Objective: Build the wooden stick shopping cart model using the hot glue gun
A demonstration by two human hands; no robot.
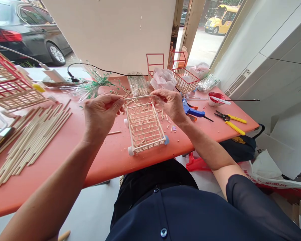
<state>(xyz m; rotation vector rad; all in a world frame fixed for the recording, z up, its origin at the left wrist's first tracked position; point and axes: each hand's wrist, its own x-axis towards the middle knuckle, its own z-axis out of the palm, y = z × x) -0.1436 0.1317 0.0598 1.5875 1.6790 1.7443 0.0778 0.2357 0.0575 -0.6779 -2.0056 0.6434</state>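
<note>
A thin wooden stick point(137, 97) runs between my two hands, level across the far end of a small cart made of sticks point(148, 145). My left hand point(96, 112) pinches its left end, and my right hand point(172, 106) pinches the right end. Whether the stick touches the cart's frame I cannot tell. The cart has slatted sides and stands on the table, with a white wheel point(130, 151) and a blue wheel point(167, 140) at its near corners.
Loose sticks point(37, 140) lie at left on the orange table point(105, 170). A blue glue gun point(194, 112), yellow-handled pliers point(229, 121) and a bowl of red paint point(214, 99) are at right. Behind stand a red-trimmed cart point(188, 83) and plastic-wrapped bundles point(137, 85).
</note>
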